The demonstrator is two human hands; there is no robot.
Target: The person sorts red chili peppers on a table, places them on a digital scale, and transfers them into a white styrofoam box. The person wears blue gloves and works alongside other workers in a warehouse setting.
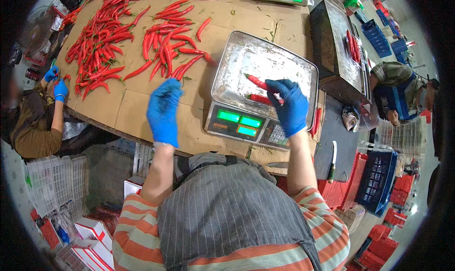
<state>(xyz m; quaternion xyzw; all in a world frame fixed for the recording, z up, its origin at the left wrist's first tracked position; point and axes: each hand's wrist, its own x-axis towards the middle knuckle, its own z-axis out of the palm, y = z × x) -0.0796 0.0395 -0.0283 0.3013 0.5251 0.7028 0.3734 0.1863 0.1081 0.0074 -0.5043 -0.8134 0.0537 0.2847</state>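
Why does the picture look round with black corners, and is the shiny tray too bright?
Head view: a fisheye lens bends the brown cardboard table's edge and blacks out the corners; the dented silver metal scale tray shows pale glare; the blue-gloved left hand looks slightly motion-blurred, while the blue-gloved right hand on a long red chili pepper stays sharper.

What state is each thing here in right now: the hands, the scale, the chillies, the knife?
Right hand: gloved blue, closed on a red chilli over the scale tray.
Left hand: gloved blue, holding nothing that I can see, over the cardboard.
Scale: switched on, green displays lit.
Scale tray: two chillies on or just above it.
Chilli pile: spread loose on the cardboard.
Knife: lying flat, untouched.
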